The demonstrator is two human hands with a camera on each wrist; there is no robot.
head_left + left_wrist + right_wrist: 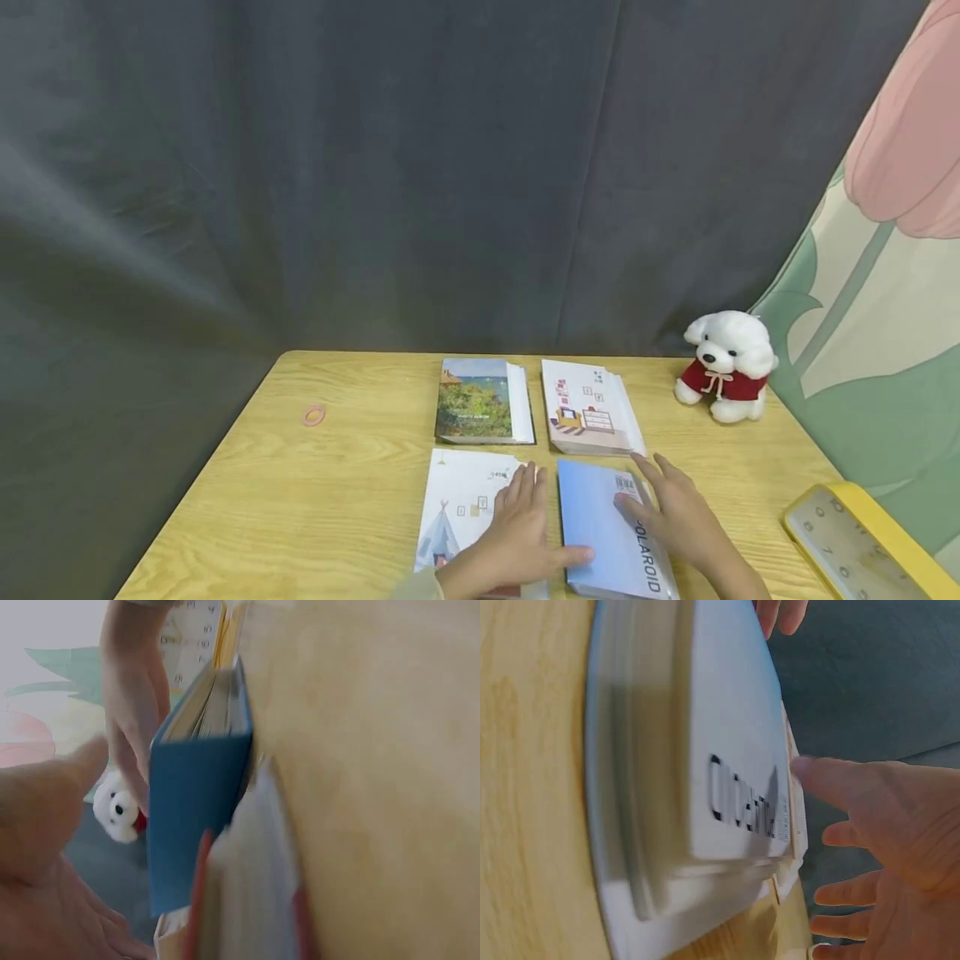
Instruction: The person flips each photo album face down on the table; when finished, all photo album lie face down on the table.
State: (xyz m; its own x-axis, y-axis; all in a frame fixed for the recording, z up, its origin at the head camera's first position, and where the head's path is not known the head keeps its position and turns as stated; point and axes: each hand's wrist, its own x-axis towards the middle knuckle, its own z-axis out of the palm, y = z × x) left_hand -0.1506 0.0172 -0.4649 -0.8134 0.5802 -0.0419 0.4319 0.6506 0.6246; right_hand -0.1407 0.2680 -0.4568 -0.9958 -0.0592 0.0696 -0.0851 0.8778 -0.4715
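Head view shows four albums on one table (pixel 337 517), two by two: landscape album (pixel 472 408) back left, furniture album (pixel 581 396) back right, tent album (pixel 442 500) front left, blue album (pixel 592 508) front right. Two hands are apart, fingers extended: left hand (pixel 517 533) over the tent album, its thumb at the blue album's left edge; right hand (pixel 678 512) over the blue album's right side, contact hard to judge. One plush dog (pixel 727 367), one clock (pixel 862 533), one pink ring (pixel 313 415).

Smooth blue album (pixel 602 530) (faintly glossy), wood-grained table (pixel 315 500), fluffy plush dog (pixel 731 354).
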